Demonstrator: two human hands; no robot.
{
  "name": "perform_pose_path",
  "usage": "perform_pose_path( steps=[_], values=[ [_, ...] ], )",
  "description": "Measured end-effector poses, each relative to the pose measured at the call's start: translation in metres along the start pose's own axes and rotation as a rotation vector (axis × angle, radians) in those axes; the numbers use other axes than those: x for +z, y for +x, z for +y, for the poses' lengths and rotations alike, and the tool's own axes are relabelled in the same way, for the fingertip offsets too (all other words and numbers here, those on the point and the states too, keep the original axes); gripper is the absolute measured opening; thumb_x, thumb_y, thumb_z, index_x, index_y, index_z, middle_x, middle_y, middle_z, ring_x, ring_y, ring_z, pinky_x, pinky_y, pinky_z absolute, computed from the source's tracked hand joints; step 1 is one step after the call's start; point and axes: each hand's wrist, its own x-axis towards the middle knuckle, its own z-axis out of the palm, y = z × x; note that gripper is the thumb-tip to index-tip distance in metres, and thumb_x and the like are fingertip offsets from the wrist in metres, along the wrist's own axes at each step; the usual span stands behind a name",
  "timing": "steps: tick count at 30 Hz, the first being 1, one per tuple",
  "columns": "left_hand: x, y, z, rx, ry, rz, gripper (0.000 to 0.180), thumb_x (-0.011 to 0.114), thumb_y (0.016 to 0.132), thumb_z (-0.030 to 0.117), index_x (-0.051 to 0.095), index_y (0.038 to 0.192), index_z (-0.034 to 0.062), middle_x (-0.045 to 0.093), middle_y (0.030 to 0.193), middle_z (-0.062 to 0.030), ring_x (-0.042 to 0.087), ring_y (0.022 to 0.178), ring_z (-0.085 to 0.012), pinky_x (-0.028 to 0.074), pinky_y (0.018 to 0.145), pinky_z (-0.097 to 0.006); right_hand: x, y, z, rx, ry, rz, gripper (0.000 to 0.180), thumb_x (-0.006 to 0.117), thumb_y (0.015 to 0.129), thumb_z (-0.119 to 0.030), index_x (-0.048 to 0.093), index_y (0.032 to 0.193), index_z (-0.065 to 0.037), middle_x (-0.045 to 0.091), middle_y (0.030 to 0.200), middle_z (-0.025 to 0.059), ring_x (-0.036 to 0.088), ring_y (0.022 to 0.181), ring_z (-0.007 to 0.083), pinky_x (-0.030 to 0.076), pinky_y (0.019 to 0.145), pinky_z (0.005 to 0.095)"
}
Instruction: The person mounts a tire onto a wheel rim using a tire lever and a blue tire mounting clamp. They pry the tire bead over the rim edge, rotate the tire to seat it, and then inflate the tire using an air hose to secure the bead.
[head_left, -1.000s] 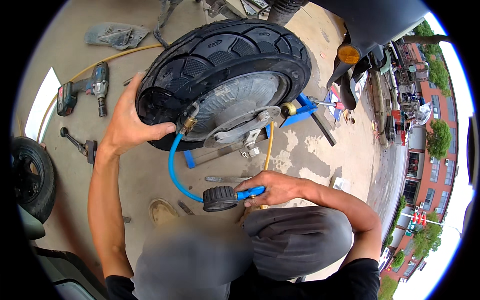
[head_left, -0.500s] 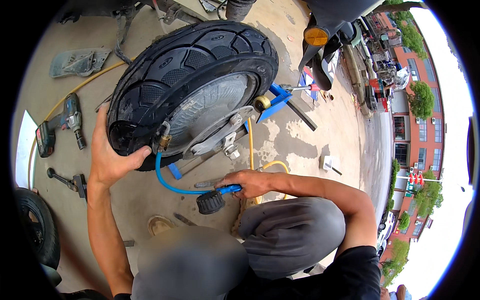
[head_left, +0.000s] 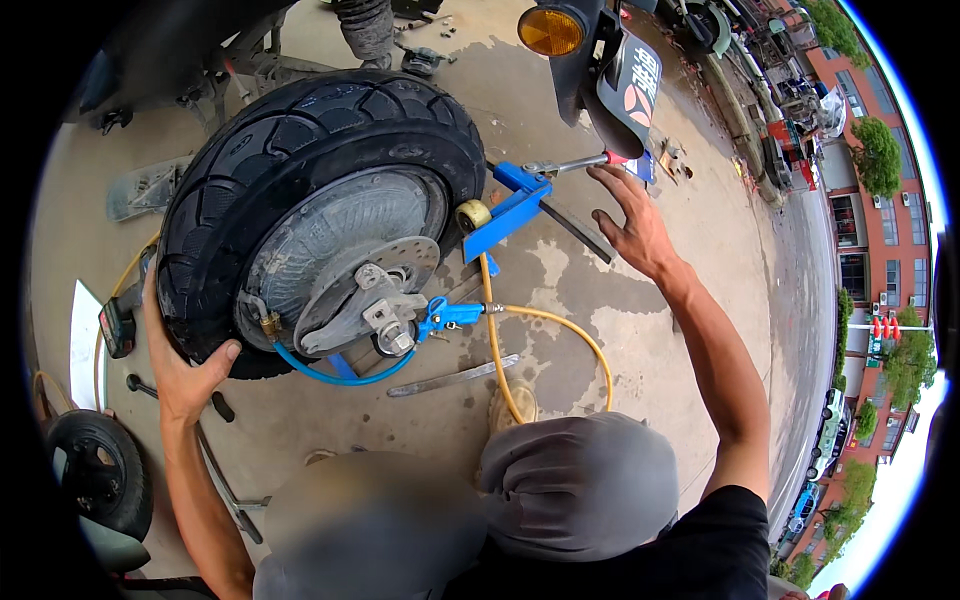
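Note:
A motor wheel with a thick black tire [head_left: 330,130] and a grey metal hub [head_left: 330,225] stands tilted before me. My left hand [head_left: 187,378] grips the tire's lower left side, its thumb in front and its fingers hidden behind. A brass connector [head_left: 269,325] sits at the valve, joined to a short blue hose [head_left: 325,377]. That hose leads to a blue tire inflator [head_left: 450,316] beside the axle. My right hand [head_left: 638,222] is empty with fingers apart, close to the red-ended rod [head_left: 590,161] on a blue metal stand [head_left: 505,225] with a yellowish roller.
A yellow air hose [head_left: 590,345] curves over the ground near my knees. A flat metal bar [head_left: 455,376] lies below the wheel. Left are a small wheel [head_left: 100,470] and a power tool's battery [head_left: 117,328]. Vehicle bodywork with an orange reflector [head_left: 551,32] overhangs the far side.
My right hand has let go of the inflator and moved up and right toward the rod. The inflator now rests by the axle. My left hand stays on the tire, and the view has shifted.

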Motion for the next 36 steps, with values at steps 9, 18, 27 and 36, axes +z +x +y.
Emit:
perform_pose_path(
  steps=[9, 18, 27, 36],
  values=[
    [0.036, 0.067, 0.111, 0.054, 0.352, -0.059, 0.121, 0.098, 0.066, 0.049, 0.042, 0.159, -0.002, 0.055, 0.151, -0.0281, 0.054, 0.143, -0.0404, 0.039, 0.124, -0.049, -0.011, 0.05, 0.028, -0.003, -0.252, -0.386, 0.022, 0.071, 0.096, -0.021, 0.072, 0.107, -0.002, 0.072, 0.086, 0.0201, 0.069, 0.082, 0.0401, 0.055, 0.074, 0.0494],
    [0.037, 0.069, 0.127, 0.029, 0.342, -0.064, 0.108, 0.097, 0.071, 0.035, 0.044, 0.156, -0.0053, 0.059, 0.147, -0.0275, 0.059, 0.138, -0.0355, 0.042, 0.12, -0.044, -0.03, 0.039, 0.015, -0.04, -0.18, -0.364, 0.024, 0.063, 0.103, -0.024, 0.071, 0.104, -0.002, 0.071, 0.086, 0.0213, 0.067, 0.079, 0.0437, 0.054, 0.073, 0.0518],
    [0.037, 0.071, 0.131, 0.026, 0.342, -0.111, 0.11, 0.098, 0.072, 0.037, 0.043, 0.156, -0.0067, 0.062, 0.143, -0.0271, 0.062, 0.133, -0.0357, 0.044, 0.119, -0.043, -0.08, -0.001, -0.013, 0.256, 0.286, -0.523, 0.068, 0.074, 0.094, -0.056, 0.067, 0.137, -0.004, 0.073, 0.097, 0.0194, 0.071, 0.088, 0.0373, 0.057, 0.081, 0.0482],
    [0.038, 0.071, 0.128, 0.015, 0.317, -0.121, 0.106, 0.096, 0.076, 0.03, 0.039, 0.158, -0.0072, 0.06, 0.145, -0.0276, 0.061, 0.134, -0.034, 0.044, 0.118, -0.042, -0.073, -0.008, -0.004, -0.087, 0.019, -0.376, 0.095, 0.082, 0.074, -0.073, 0.065, 0.139, -0.006, 0.073, 0.098, 0.0193, 0.071, 0.09, 0.0391, 0.057, 0.079, 0.0464]
  ],
)
